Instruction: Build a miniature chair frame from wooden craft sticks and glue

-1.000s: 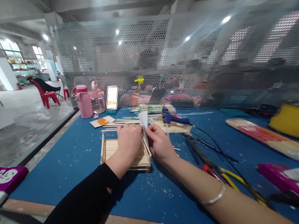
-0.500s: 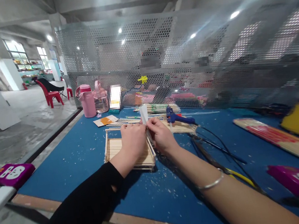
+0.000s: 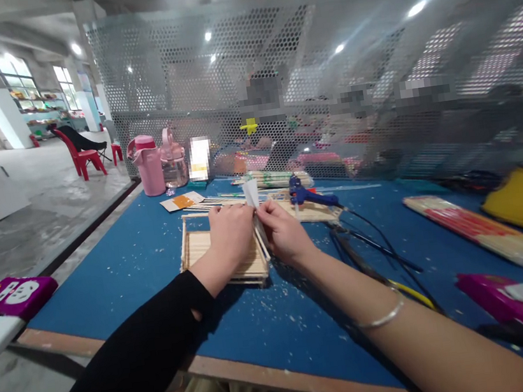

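Clamped by right hand (image 3: 286,232), 1 white strip (image 3: 251,192) is held beside left hand (image 3: 232,233) (closure indeterminable), with stick tray (image 3: 198,246) beneath the latter; steady pinch appears required.

From here I see a box (image 3: 198,248) of pale wood sticks, rough at the ends. The tabletop (image 3: 132,277) is matt blue. The jug (image 3: 150,170) looks like smooth pink plastic, and the bracelet (image 3: 384,318) is shiny metal.

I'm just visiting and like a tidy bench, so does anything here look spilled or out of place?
Yes: small pale flecks lie scattered across the blue tabletop, mostly in front of the stick tray. They look like loose debris on an otherwise plain surface. I can't tell what they are.
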Demonstrator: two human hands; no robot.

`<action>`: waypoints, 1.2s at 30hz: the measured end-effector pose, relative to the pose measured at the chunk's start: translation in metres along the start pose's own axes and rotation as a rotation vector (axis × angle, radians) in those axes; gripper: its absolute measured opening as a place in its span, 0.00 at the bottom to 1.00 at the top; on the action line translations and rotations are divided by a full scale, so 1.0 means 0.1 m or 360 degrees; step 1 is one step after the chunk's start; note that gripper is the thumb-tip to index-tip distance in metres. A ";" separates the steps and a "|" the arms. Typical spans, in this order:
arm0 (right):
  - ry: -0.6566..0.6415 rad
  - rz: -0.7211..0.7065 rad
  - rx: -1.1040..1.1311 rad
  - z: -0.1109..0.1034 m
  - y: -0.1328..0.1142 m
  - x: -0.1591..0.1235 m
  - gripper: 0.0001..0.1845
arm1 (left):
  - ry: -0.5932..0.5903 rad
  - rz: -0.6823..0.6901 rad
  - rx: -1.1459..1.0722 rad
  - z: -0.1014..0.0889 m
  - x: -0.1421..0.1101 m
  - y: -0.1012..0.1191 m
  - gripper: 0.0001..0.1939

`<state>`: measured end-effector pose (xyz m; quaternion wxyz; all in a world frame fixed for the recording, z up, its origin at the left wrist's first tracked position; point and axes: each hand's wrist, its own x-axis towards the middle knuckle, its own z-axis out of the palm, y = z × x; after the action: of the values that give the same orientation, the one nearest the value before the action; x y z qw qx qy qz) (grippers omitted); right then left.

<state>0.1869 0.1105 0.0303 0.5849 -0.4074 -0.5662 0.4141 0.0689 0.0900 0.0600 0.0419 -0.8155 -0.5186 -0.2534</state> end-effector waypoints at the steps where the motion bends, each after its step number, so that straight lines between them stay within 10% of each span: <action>1: 0.0010 0.0000 -0.0024 -0.01 0.01 -0.01 0.20 | -0.0004 -0.0005 0.0003 0.00 0.00 0.00 0.13; 36: 0.0371 -0.0033 0.0320 0.21 -0.13 0.34 0.18 | 0.0030 -0.0057 -0.0037 -0.01 0.01 0.03 0.14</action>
<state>0.1667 0.1382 0.0541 0.6888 -0.3861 -0.4542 0.4125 0.0711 0.0893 0.0623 0.0329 -0.8040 -0.5298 -0.2679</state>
